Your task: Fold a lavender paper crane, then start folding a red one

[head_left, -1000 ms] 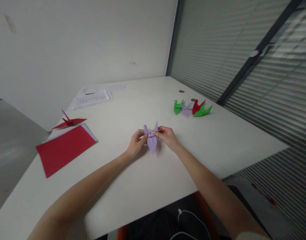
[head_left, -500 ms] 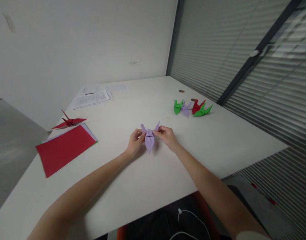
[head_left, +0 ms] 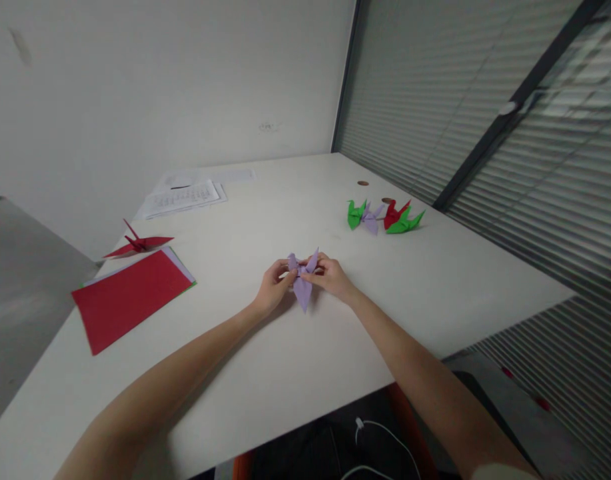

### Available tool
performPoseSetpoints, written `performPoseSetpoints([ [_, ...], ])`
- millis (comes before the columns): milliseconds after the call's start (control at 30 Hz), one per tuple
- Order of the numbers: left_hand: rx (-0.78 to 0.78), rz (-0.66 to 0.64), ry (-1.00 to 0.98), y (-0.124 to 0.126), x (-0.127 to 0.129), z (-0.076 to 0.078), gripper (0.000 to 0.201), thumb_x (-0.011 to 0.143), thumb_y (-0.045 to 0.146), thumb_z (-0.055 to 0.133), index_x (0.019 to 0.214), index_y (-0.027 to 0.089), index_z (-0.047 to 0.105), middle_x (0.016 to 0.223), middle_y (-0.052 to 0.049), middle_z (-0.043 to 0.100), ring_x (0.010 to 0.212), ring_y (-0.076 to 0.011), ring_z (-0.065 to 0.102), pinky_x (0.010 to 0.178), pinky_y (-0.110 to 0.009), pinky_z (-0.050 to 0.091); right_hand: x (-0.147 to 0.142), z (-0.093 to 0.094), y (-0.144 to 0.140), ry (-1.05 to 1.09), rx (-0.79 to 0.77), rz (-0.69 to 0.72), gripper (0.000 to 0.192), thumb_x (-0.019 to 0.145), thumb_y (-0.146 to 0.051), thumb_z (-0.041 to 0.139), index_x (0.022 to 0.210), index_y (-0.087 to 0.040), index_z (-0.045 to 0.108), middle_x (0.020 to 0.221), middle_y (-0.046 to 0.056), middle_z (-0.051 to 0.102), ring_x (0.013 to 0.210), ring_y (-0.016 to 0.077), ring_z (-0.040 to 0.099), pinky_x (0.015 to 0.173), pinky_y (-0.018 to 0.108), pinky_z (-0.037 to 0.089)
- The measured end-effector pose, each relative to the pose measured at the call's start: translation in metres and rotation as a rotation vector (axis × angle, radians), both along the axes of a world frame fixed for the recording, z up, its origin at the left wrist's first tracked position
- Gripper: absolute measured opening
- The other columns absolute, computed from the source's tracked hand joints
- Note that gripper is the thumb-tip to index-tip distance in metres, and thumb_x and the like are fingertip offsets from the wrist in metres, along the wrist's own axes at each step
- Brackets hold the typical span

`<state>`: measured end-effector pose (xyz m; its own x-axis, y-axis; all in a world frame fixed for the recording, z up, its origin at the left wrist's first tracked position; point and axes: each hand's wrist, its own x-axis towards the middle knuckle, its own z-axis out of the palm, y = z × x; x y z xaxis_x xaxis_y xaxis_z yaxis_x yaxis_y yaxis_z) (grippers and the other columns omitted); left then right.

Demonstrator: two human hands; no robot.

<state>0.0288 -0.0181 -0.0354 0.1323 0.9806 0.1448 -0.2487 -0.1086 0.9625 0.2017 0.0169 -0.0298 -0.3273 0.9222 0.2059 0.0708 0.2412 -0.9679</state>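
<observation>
A lilac origami crane (head_left: pixel 304 293) is held just above the white table, its near wing pointing down toward me and its head and tail standing up. My left hand (head_left: pixel 275 283) is closed on its left side, thumb pressed to the middle of the body. From the right, my right hand (head_left: pixel 332 277) pinches the crane's body and the base of the upright point with thumb and fingers. The fingers partly hide the far wing.
Red sheets (head_left: pixel 132 300) over lilac and green paper lie at left, with a red crane (head_left: pixel 139 244) behind. Green (head_left: pixel 355 215), lilac (head_left: pixel 371 219) and red (head_left: pixel 394 215) cranes, plus another green one (head_left: pixel 406 221), stand at right. Printed pages (head_left: pixel 185 198) rest at the back.
Both thumbs have moved inward onto the crane's body. The crane has tilted slightly, with its near wing tip shifted a little right, and its head and tail sit closer together.
</observation>
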Motion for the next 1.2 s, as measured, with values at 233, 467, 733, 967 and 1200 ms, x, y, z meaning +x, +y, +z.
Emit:
performPoseSetpoints([
  [233, 0.002, 0.007, 0.025, -0.001, 0.0, 0.001, 0.042, 0.073, 0.053, 0.075, 0.089, 0.017, 0.062, 0.097, -0.007, 0.068, 0.085, -0.0174, 0.062, 0.07, -0.027, 0.05, 0.002, 0.003, -0.001, -0.058, 0.066, -0.013, 0.027, 0.066, -0.04, 0.079, 0.081, -0.018, 0.074, 0.095, 0.005, 0.059, 0.078, 0.0148, 0.06, 0.062, 0.026, 0.049],
  [467, -0.03, 0.016, -0.01, -0.002, 0.002, 0.004, 0.045, 0.071, 0.054, 0.076, 0.088, 0.018, 0.057, 0.094, -0.005, 0.068, 0.078, -0.0153, 0.063, 0.068, -0.026, 0.051, 0.002, 0.008, -0.004, -0.08, 0.126, -0.01, 0.026, 0.068, -0.042, 0.077, 0.081, -0.019, 0.073, 0.093, 0.004, 0.059, 0.079, 0.0151, 0.059, 0.063, 0.026, 0.048],
  [733, -0.07, 0.024, -0.038, -0.004, 0.004, 0.005, 0.045, 0.073, 0.052, 0.075, 0.093, 0.02, 0.051, 0.085, -0.001, 0.069, 0.066, -0.0128, 0.063, 0.063, -0.025, 0.05, 0.0, 0.01, -0.002, -0.005, 0.131, -0.151, 0.029, 0.07, -0.048, 0.073, 0.073, -0.019, 0.068, 0.081, 0.003, 0.06, 0.074, 0.0154, 0.057, 0.063, 0.027, 0.046],
  [967, -0.11, 0.098, -0.145, 0.003, -0.001, 0.002, 0.049, 0.068, 0.053, 0.078, 0.093, 0.021, 0.05, 0.075, 0.001, 0.068, 0.065, -0.014, 0.065, 0.067, -0.029, 0.053, -0.001, 0.012, -0.001, 0.051, -0.084, -0.186, 0.04, 0.069, -0.058, 0.069, 0.079, -0.019, 0.065, 0.07, 0.001, 0.062, 0.062, 0.0132, 0.055, 0.057, 0.026, 0.043],
  [1200, -0.148, 0.06, -0.27, 0.002, -0.002, 0.006, 0.045, 0.073, 0.048, 0.076, 0.101, 0.024, 0.05, 0.096, -0.001, 0.068, 0.082, -0.0178, 0.068, 0.078, -0.035, 0.053, -0.004, 0.005, -0.003, -0.055, -0.187, 0.009, 0.041, 0.064, -0.056, 0.074, 0.065, -0.016, 0.065, 0.059, -0.002, 0.058, 0.053, 0.0095, 0.047, 0.05, 0.023, 0.032],
])
